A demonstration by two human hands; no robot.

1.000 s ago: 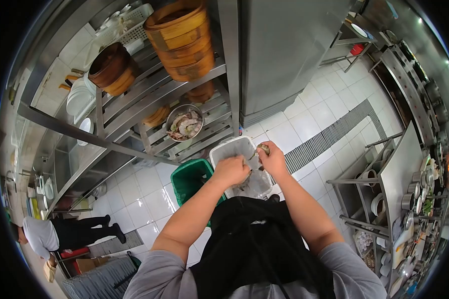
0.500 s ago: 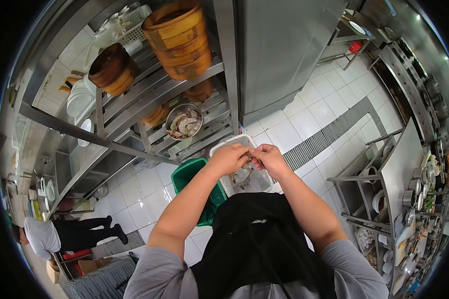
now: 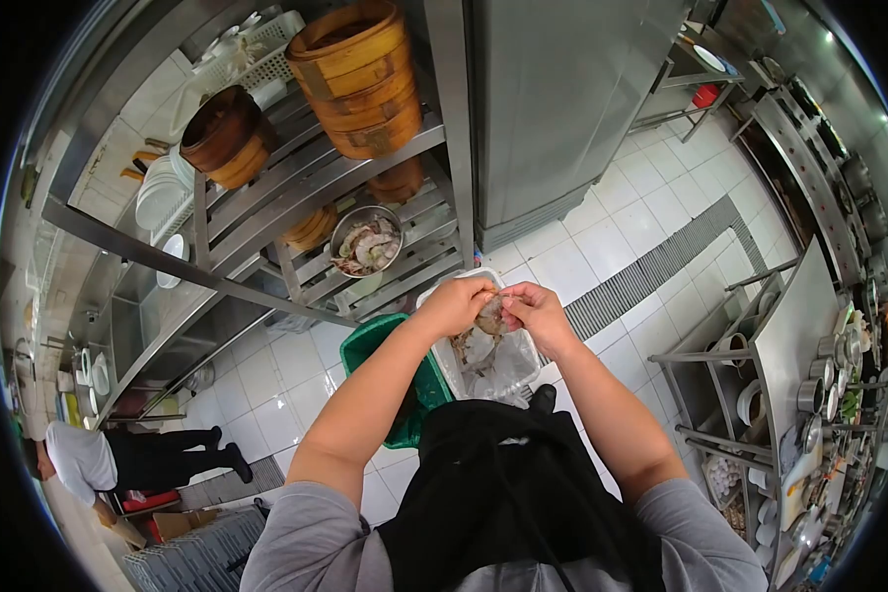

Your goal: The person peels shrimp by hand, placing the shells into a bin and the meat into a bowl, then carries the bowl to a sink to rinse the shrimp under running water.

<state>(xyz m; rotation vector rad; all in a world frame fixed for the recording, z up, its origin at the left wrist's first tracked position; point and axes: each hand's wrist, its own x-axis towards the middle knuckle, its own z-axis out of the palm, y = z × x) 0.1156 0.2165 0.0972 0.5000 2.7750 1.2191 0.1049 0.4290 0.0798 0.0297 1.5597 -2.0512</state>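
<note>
A shrimp [image 3: 489, 316] is pinched between my two hands, above a white plastic tub [image 3: 529, 363]. My left hand [image 3: 457, 305] grips one side of it with closed fingers. From the other side, my right hand [image 3: 540, 316] pinches it with thumb and fingertips. More shrimp [image 3: 476, 347] lie in the tub, together with pale, wet-looking contents that I cannot make out clearly. Against the tub's left side stands a green bin [image 3: 362, 343], partly covered by my left forearm. A metal bowl [image 3: 398, 259] of shrimp rests on the lower rack shelf.
The slatted metal rack [image 3: 266, 212] holds bamboo steamers [image 3: 353, 94] at the upper left. A tall steel cabinet [image 3: 562, 118] stands ahead. Shelving [image 3: 720, 370] with pans is on my right. A co-worker [image 3: 84, 459] bends over at the lower left. A drain grate [image 3: 651, 261] crosses the tiled floor.
My hands have moved slightly apart, and the shrimp between them shows more clearly. My body has shifted a little, uncovering a dark shoe beside the tub. The co-worker's arm has moved lower.
</note>
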